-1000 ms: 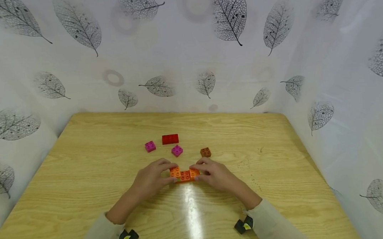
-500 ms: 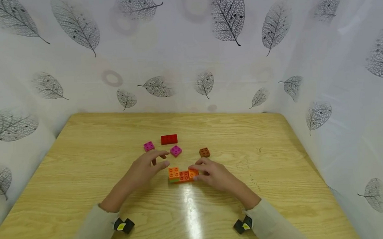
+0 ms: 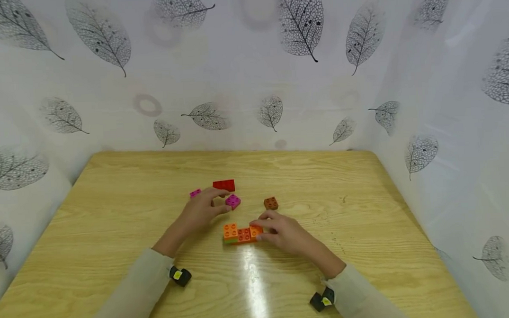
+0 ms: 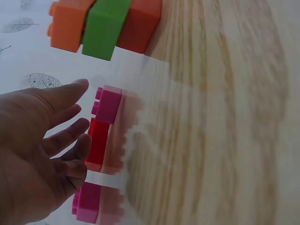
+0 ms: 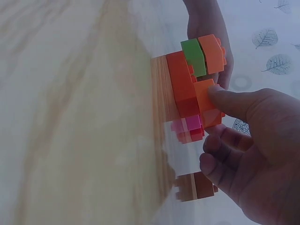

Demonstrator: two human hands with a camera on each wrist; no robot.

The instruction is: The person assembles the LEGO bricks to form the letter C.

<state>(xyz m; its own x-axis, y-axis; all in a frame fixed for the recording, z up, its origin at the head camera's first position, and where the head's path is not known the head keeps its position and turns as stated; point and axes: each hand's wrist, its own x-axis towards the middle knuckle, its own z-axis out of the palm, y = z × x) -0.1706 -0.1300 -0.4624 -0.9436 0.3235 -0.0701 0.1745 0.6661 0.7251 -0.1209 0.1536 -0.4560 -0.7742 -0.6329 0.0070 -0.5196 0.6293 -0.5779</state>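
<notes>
On the table stands a small build of toy building bricks [image 3: 243,235]. It has a long red-orange brick [image 5: 182,84] at the bottom, a green brick [image 5: 193,57] topped by an orange one at the left end, and another orange brick [image 5: 205,96] at the right end. My right hand [image 3: 289,234] pinches that right-end orange brick between thumb and fingers. Behind the build, my left hand [image 3: 200,211] reaches with parted thumb and fingers toward a magenta brick [image 3: 233,201]. In the left wrist view its fingers hold nothing. Part of a second magenta brick [image 3: 195,193] is hidden behind the left hand.
A long red brick [image 3: 224,185] lies farther back, behind the nearer magenta brick. To the right is a brown brick [image 3: 271,203], just beyond the right hand. The wooden table [image 3: 345,183] is bordered by a leaf-patterned white curtain [image 3: 233,74].
My left hand has let go of the build's left end and moved away, up to the nearer magenta brick. The right hand stays on the right-end orange brick.
</notes>
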